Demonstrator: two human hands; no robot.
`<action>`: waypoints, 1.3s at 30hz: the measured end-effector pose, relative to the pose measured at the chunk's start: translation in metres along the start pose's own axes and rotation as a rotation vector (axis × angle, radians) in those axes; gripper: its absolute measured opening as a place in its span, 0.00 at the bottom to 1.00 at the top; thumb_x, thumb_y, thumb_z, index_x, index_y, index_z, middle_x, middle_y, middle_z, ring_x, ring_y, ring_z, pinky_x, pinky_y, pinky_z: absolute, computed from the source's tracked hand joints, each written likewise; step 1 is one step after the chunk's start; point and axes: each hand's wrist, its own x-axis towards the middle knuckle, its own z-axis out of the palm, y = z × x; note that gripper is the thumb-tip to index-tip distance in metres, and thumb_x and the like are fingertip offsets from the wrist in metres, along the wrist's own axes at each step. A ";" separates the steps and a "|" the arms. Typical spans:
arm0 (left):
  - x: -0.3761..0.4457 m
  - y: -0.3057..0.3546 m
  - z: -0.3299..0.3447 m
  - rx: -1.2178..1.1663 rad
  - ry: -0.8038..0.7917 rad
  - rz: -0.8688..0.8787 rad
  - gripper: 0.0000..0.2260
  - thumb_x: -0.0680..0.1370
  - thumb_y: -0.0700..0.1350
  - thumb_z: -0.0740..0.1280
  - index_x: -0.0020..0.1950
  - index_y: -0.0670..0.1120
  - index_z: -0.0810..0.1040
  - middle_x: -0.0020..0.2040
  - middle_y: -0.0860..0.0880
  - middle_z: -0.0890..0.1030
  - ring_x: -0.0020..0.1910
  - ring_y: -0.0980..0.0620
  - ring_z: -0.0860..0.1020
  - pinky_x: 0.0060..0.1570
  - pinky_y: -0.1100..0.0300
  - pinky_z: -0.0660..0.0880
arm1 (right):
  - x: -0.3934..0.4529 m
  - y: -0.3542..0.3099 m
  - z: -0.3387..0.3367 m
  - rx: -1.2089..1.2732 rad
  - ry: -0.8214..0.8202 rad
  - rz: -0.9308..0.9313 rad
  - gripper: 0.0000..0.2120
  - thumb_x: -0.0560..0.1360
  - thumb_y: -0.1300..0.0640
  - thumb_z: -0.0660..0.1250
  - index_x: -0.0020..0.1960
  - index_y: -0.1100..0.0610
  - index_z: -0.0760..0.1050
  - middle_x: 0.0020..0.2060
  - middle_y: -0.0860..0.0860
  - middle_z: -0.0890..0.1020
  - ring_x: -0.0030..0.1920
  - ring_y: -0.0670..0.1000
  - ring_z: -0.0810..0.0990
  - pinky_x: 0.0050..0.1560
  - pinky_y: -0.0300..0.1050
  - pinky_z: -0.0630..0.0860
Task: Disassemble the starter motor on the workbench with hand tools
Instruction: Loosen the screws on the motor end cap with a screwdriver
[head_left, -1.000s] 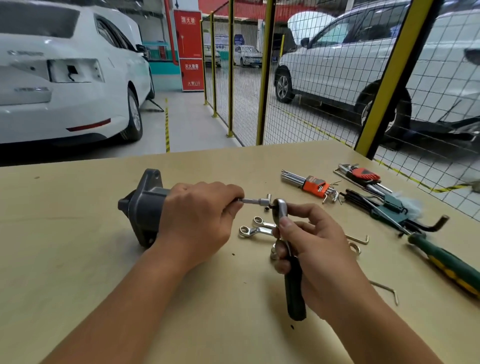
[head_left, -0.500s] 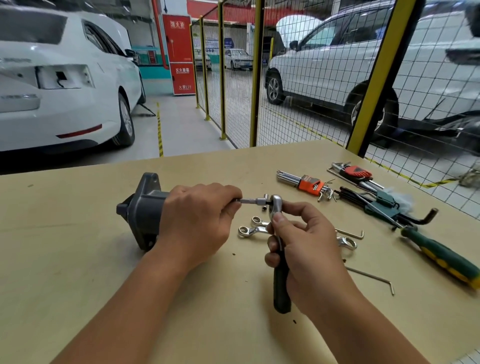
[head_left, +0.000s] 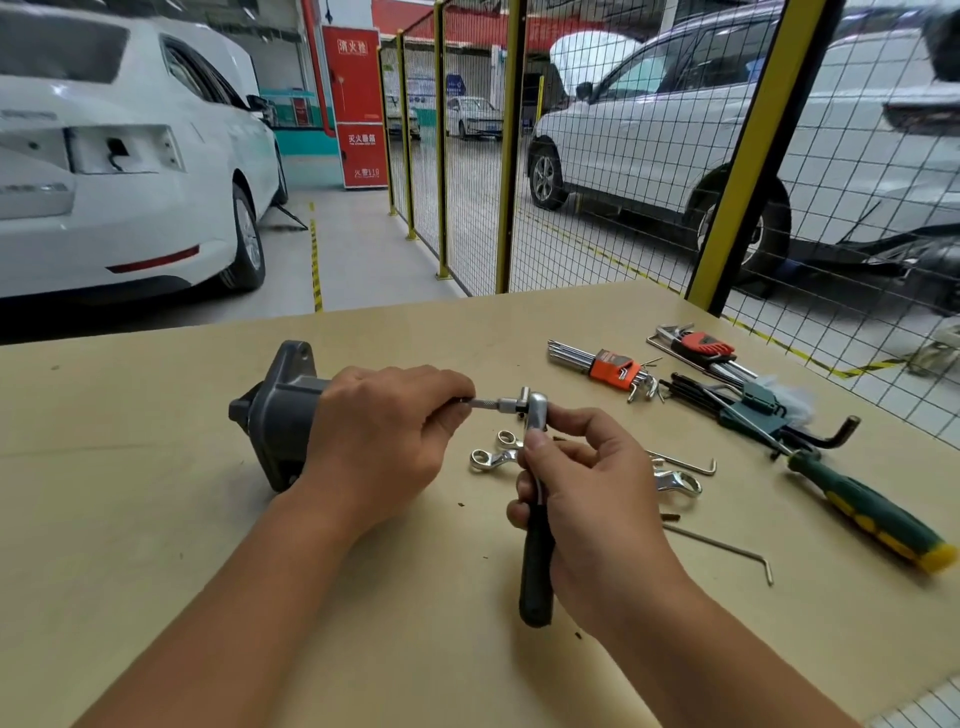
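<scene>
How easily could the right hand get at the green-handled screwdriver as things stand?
Probably not right away: the right hand grips the ratchet and would have to drop it. Otherwise the way looks free, since only a loose hex key lies before the screwdriver.

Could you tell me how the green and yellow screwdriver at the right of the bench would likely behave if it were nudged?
The screwdriver has a rounded handle and lies flat on the smooth workbench, so it would probably roll. It lies near the right edge, so a roll that way might carry it off. It looks rigid, so it should move as one piece.
</scene>
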 end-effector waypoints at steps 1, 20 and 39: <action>0.000 -0.001 -0.001 -0.014 0.002 -0.001 0.06 0.78 0.50 0.69 0.52 0.53 0.85 0.40 0.57 0.85 0.37 0.49 0.82 0.44 0.51 0.75 | -0.001 0.003 0.000 0.001 -0.011 -0.026 0.09 0.80 0.67 0.68 0.49 0.55 0.81 0.34 0.56 0.77 0.29 0.51 0.73 0.28 0.43 0.74; 0.000 -0.013 -0.007 -0.064 -0.088 0.066 0.11 0.80 0.53 0.64 0.56 0.55 0.85 0.48 0.60 0.86 0.44 0.54 0.84 0.47 0.48 0.77 | -0.006 0.018 0.005 0.088 -0.030 -0.127 0.10 0.77 0.67 0.71 0.44 0.53 0.85 0.31 0.56 0.79 0.26 0.53 0.77 0.29 0.50 0.81; -0.012 -0.002 -0.017 -0.242 0.090 0.126 0.10 0.83 0.41 0.63 0.54 0.39 0.83 0.43 0.47 0.81 0.41 0.45 0.77 0.41 0.44 0.74 | -0.025 0.004 0.003 -0.034 -0.255 -0.456 0.12 0.77 0.60 0.68 0.60 0.50 0.81 0.39 0.56 0.81 0.30 0.54 0.74 0.29 0.47 0.73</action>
